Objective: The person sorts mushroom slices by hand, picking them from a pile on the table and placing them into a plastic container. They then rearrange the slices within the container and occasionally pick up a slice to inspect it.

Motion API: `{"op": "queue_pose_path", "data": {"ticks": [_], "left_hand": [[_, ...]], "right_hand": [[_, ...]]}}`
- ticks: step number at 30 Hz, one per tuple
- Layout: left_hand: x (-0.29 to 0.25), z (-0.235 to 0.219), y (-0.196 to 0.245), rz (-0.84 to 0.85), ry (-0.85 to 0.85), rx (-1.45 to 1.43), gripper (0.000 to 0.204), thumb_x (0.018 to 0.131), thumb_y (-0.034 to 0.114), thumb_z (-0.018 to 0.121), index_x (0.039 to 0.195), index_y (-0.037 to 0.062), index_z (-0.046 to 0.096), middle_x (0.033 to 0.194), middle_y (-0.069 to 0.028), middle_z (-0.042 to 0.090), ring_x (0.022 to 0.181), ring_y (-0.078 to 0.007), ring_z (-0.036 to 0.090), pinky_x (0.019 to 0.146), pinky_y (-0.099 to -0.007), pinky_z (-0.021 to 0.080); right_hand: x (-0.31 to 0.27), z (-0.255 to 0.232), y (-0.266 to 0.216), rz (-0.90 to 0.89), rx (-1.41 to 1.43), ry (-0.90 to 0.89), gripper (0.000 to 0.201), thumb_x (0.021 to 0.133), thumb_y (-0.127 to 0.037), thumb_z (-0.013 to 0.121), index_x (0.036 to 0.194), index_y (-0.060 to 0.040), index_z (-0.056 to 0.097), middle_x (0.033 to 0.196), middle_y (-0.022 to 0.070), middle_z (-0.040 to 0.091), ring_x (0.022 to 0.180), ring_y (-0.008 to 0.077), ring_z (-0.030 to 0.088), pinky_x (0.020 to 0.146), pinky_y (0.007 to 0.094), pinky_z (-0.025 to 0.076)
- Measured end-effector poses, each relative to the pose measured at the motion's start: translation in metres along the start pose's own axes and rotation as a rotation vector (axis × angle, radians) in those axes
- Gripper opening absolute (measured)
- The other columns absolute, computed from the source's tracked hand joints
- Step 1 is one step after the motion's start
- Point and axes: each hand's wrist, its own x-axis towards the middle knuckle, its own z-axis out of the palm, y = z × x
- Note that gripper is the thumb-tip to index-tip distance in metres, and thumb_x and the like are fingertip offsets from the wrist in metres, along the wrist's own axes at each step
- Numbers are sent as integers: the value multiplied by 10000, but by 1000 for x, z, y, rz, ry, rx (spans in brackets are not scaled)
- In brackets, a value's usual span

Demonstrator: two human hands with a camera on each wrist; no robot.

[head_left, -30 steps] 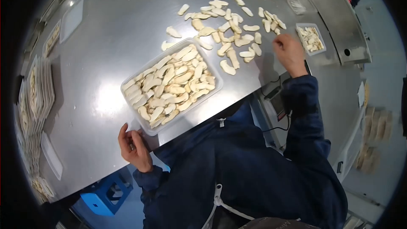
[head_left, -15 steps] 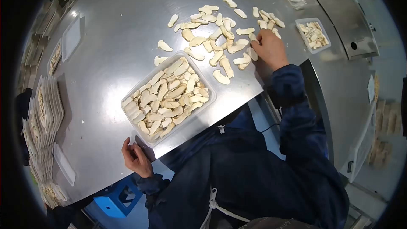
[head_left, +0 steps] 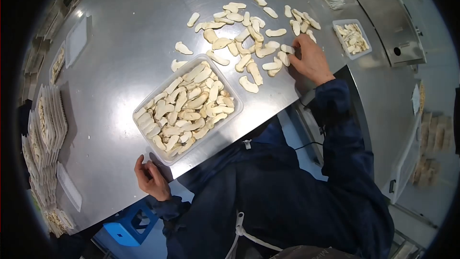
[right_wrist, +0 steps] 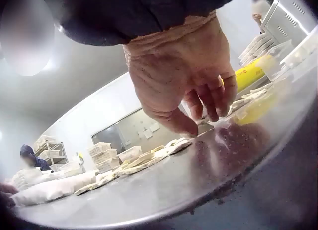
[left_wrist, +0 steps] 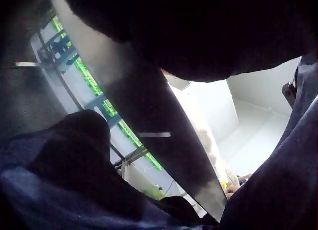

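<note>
Pale sliced mushrooms (head_left: 255, 73) lie scattered over the steel table, and a clear tray (head_left: 238, 111) beside them is filled with similar slices. The right hand (head_left: 312, 60) is at the right side of the scattered slices, thumb and fingers apart near a slice (head_left: 283, 58). In the right wrist view the right hand (right_wrist: 184, 73) reaches down with bent fingers, its thumb close to the slices (right_wrist: 149, 158); firm contact cannot be told. By the tray's lower left corner, the left hand (head_left: 152, 179) rests at the table edge, fingers loosely bent, holding nothing.
A small tub of slices (head_left: 365, 50) and a clear container (head_left: 330, 5) stand at the right near a steel machine (head_left: 383, 14). Stacked trays (head_left: 60, 120) line the left, with an empty white tray (head_left: 76, 41) above. A blue stool (head_left: 125, 234) is below the table.
The right hand has moved left and slightly down from beside the small tub to the scattered slices, its fingers now spread further apart. The left hand has stayed by the tray corner. The view has shifted slightly.
</note>
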Motion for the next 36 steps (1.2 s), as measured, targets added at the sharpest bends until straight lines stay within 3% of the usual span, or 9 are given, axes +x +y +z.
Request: {"op": "queue_pose_path", "data": {"ticks": [7, 12, 14, 15, 17, 18, 24, 28, 36], "left_hand": [[0, -1, 0, -1, -1, -22, 257, 952, 19, 584, 1204, -27, 604, 730, 10, 504, 645, -57, 423, 587, -199, 358], [1, 0, 4, 46, 4, -4, 265, 918, 5, 594, 1181, -14, 619, 736, -3, 533, 620, -63, 440, 577, -212, 384], [0, -1, 0, -3, -1, -32, 267, 910, 6, 601, 1175, -2, 627, 731, 1, 533, 608, -63, 440, 566, -214, 387], [-1, -3, 2, -29, -39, -22, 282, 937, 7, 583, 1219, -3, 602, 784, 1, 558, 693, -53, 505, 638, -200, 428], [-1, -3, 3, -53, -29, -31, 277, 932, 8, 597, 1209, -2, 606, 773, 14, 554, 683, -43, 492, 628, -191, 411], [1, 0, 7, -38, 24, -48, 261, 887, -5, 618, 1147, -8, 643, 701, 14, 511, 596, -47, 412, 554, -203, 360], [2, -2, 11, -68, 11, -85, 270, 865, -19, 620, 1134, -22, 644, 683, -8, 527, 570, -59, 416, 538, -208, 359], [2, -2, 10, -61, 18, -117, 269, 852, -22, 636, 1121, -23, 648, 674, -15, 529, 553, -63, 408, 522, -212, 358], [2, -3, 3, 24, 10, -51, 268, 889, -15, 628, 1156, -39, 632, 691, 0, 539, 560, -41, 411, 516, -204, 355]], "right_hand": [[0, -2, 8, 27, 32, -118, 207, 797, -153, 649, 956, -31, 595, 960, 149, 593, 884, 362, 607, 758, 435, 489], [-5, 5, 22, -96, 6, 59, 222, 794, -170, 650, 954, -23, 602, 922, 174, 613, 855, 373, 616, 741, 451, 489], [-5, -8, -11, -149, 62, 78, 206, 796, -118, 654, 973, -25, 605, 902, 156, 609, 835, 357, 620, 712, 447, 482], [-7, -15, -40, -157, 80, 62, 200, 790, -81, 649, 974, -21, 596, 893, 147, 597, 814, 356, 603, 708, 435, 476], [-11, -17, -94, -334, 129, 62, 210, 777, -79, 659, 967, -23, 588, 893, 140, 587, 812, 346, 592, 712, 424, 467], [-15, -12, -120, -416, 144, 72, 216, 770, -78, 664, 963, -24, 584, 893, 136, 583, 811, 341, 587, 713, 419, 462], [-41, 37, -243, -721, 341, -110, 192, 736, -42, 655, 900, -14, 559, 879, 127, 529, 853, 308, 553, 739, 394, 428], [-45, 62, -281, -800, 335, -199, 238, 745, -40, 668, 966, -26, 581, 924, 121, 556, 885, 301, 570, 770, 389, 443], [-42, 88, -302, -838, 249, -196, 124, 719, -21, 638, 829, -6, 582, 868, 119, 546, 844, 274, 563, 758, 382, 438]]}}
